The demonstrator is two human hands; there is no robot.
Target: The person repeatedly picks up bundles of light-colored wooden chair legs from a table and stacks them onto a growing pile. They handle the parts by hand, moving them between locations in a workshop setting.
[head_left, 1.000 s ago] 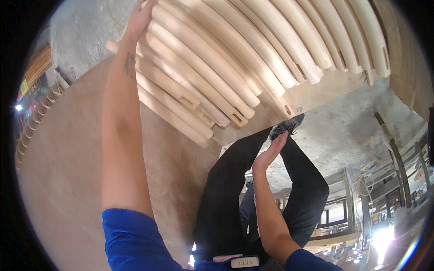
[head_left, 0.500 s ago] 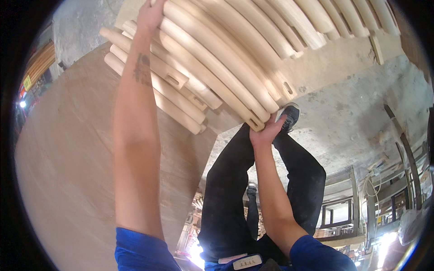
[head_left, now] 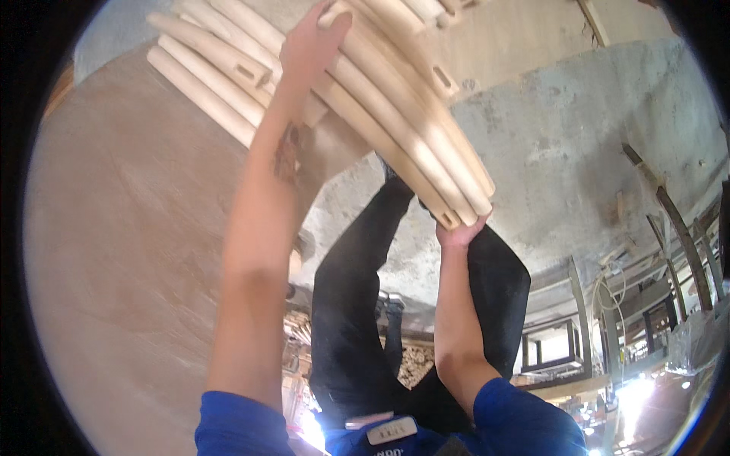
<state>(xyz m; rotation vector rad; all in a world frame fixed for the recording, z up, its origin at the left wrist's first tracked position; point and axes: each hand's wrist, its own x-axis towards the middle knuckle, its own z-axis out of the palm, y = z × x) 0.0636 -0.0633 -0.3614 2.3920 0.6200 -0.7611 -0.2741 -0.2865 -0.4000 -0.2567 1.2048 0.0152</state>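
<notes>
A bundle of several pale, rounded wooden bars [head_left: 414, 140], some with a slot cut near the end, slants between my hands. My left hand [head_left: 313, 47] is wrapped over the bundle's far left part, fingers partly hidden. Under the near end, my right hand [head_left: 462, 231] is cupped against the bar ends. The bundle hangs over the concrete floor and my legs. More slotted wooden bars [head_left: 209, 83] lie left of my left hand, on a brown board.
The brown board [head_left: 129, 228] fills the left side. Grey concrete floor [head_left: 563, 144] spreads to the right, with a dark stick [head_left: 661, 205], a frame [head_left: 549, 348] and a pale cable beyond it. Another wooden strip [head_left: 593, 21] lies at the far edge.
Both hands have shifted rightward with the bundle, and my left hand has come nearer. The bundle has moved away from the bars left on the board.
</notes>
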